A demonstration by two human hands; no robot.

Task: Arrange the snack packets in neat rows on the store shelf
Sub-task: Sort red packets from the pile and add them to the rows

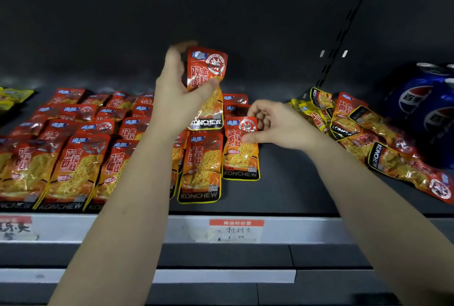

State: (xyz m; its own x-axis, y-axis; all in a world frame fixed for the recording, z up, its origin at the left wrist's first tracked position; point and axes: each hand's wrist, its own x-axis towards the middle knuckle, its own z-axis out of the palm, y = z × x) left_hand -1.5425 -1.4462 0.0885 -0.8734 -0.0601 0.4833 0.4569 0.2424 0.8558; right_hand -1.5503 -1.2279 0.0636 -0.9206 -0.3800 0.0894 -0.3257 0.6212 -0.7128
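Above the red-topped white paper price tag (235,230), about twenty glossy orange-red foil snack packets (73,170) are counted; to its right, roughly ten more and at least two blue metal cans (415,101).

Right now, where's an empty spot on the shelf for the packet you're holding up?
Bare shelf lies between the packet in the right hand and the jumbled pile, reaching the front edge: room for the raised packet. The left rows are packed; the pile crowds the cola cans.
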